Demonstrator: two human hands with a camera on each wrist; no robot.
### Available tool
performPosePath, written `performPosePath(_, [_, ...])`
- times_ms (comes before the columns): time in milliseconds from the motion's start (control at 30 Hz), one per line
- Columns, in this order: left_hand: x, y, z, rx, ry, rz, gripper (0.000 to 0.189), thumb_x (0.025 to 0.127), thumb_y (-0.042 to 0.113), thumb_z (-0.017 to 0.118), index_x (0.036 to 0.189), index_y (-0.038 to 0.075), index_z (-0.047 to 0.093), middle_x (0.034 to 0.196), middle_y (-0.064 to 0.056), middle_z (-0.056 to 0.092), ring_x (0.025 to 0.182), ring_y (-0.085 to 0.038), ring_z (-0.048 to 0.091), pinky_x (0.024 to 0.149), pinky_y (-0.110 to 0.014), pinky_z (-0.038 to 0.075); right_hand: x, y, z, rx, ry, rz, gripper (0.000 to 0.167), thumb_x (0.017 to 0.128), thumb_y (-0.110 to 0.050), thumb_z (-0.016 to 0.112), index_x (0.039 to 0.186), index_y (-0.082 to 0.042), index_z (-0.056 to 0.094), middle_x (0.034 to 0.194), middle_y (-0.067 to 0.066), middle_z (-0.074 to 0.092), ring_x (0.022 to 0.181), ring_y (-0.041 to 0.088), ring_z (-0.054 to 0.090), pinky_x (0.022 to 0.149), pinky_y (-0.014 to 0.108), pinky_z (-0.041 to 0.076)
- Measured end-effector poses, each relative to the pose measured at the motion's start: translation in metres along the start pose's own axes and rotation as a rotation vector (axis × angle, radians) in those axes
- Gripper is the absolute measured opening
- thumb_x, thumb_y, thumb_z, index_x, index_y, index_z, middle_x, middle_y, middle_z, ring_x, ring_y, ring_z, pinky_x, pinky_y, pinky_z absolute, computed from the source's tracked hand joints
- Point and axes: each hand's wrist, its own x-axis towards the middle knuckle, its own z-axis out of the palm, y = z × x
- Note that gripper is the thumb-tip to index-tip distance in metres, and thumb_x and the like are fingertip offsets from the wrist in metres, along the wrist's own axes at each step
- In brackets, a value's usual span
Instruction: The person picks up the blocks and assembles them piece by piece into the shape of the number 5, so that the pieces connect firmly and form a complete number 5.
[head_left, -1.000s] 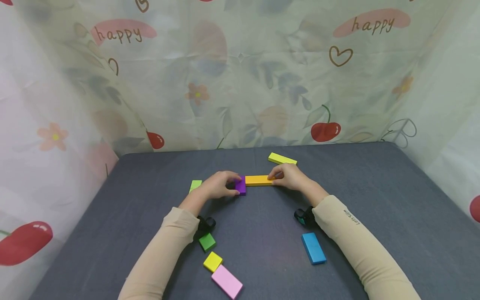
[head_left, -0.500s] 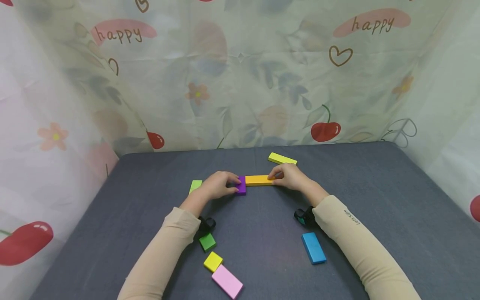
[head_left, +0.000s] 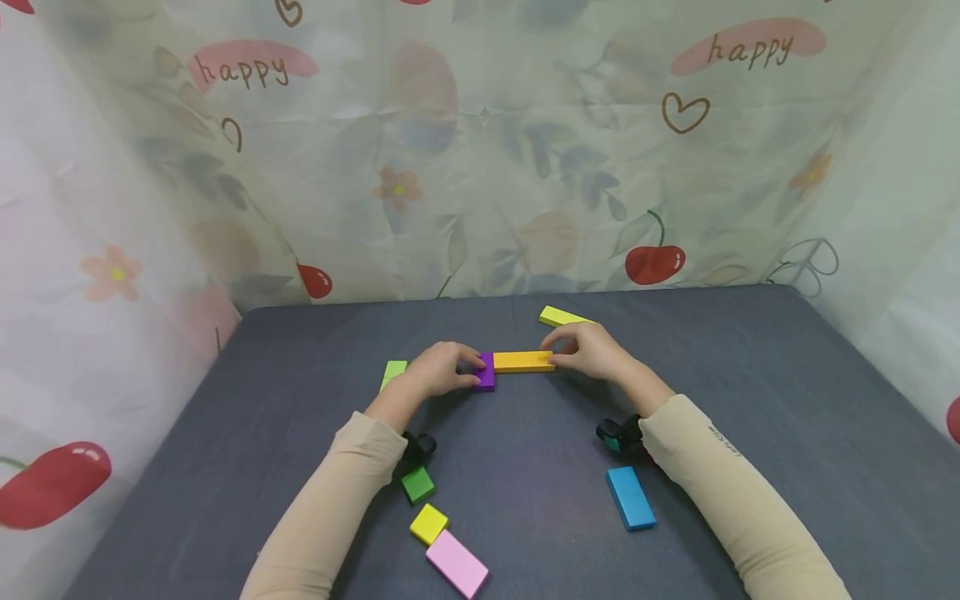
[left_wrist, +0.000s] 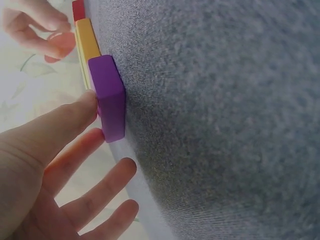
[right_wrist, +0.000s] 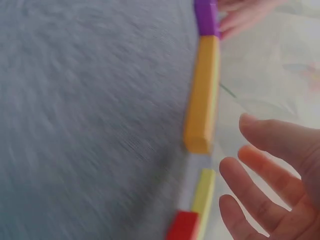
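Observation:
In the head view my left hand (head_left: 435,369) is at the left side of a purple block (head_left: 487,372). Its thumb and index fingertips touch the block, as the left wrist view shows, while the other fingers (left_wrist: 107,187) are loosely spread. A long orange block (head_left: 522,362) lies end-on against the purple block's right side, flat on the table. My right hand (head_left: 588,350) is beside the orange block's right end. In the right wrist view its fingers are spread and stand apart from the orange block (right_wrist: 202,95), holding nothing.
Behind the right hand lies a yellow stick block (head_left: 561,316). A light green block (head_left: 392,372) is partly hidden by the left wrist. Nearer are green (head_left: 418,484), yellow (head_left: 429,524), pink (head_left: 457,564) and blue (head_left: 631,498) blocks. The wrist views show a red block (right_wrist: 183,226).
My right hand has let go of the orange block's end and drawn back a little to the right. The left hand stays by the purple block, and both blocks keep their places.

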Motion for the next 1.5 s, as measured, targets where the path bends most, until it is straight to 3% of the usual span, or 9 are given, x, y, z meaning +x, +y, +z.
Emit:
performPosePath(200, [0.001, 0.0, 0.001, -0.01, -0.003, -0.013, 0.031, 0.085, 0.018, 0.069, 0.115, 0.013, 0.068, 0.129, -0.006, 0.061, 0.124, -0.024, 0.053, 0.107, -0.039, 0.041, -0.011, 0.01, -0.021, 0.003, 0.033, 0.054, 0.031, 0.084, -0.016, 0.069, 0.112, -0.004, 0.066, 0.114, 0.017, 0.065, 0.088, 0.026, 0.064, 0.075, 0.036, 0.055])
performPosePath(467, [0.002, 0.001, -0.001, 0.007, -0.017, -0.024, 0.03, 0.085, 0.02, 0.069, 0.115, 0.015, 0.069, 0.127, -0.005, 0.062, 0.123, -0.024, 0.054, 0.106, -0.039, 0.041, -0.025, 0.033, -0.039, -0.039, 0.004, 0.137, 0.031, 0.084, -0.016, 0.069, 0.112, -0.003, 0.066, 0.111, 0.017, 0.066, 0.092, 0.028, 0.065, 0.08, 0.04, 0.055])
performPosePath(800, [0.002, 0.003, -0.001, 0.01, -0.023, -0.034, 0.029, 0.085, 0.019, 0.069, 0.114, 0.015, 0.069, 0.126, -0.005, 0.063, 0.123, -0.024, 0.053, 0.107, -0.039, 0.041, -0.024, 0.044, -0.032, -0.029, -0.004, 0.208, 0.031, 0.082, -0.016, 0.07, 0.109, -0.001, 0.067, 0.11, 0.019, 0.066, 0.094, 0.031, 0.063, 0.083, 0.041, 0.054])
performPosePath(1100, [0.005, 0.004, 0.001, 0.022, -0.027, -0.073, 0.03, 0.085, 0.02, 0.068, 0.115, 0.018, 0.069, 0.127, -0.003, 0.062, 0.125, -0.023, 0.052, 0.107, -0.04, 0.041, -0.016, 0.038, -0.027, -0.065, -0.017, 0.271, 0.031, 0.081, -0.017, 0.072, 0.107, -0.001, 0.067, 0.11, 0.02, 0.065, 0.102, 0.033, 0.058, 0.085, 0.043, 0.05])
performPosePath(1500, [0.004, 0.005, -0.002, 0.024, -0.033, -0.089, 0.029, 0.085, 0.021, 0.068, 0.115, 0.018, 0.069, 0.127, -0.002, 0.062, 0.125, -0.023, 0.052, 0.107, -0.04, 0.041, -0.01, 0.03, -0.022, -0.096, 0.021, 0.328, 0.024, 0.081, -0.012, 0.071, 0.102, -0.001, 0.067, 0.11, 0.022, 0.064, 0.1, 0.033, 0.056, 0.088, 0.047, 0.048])
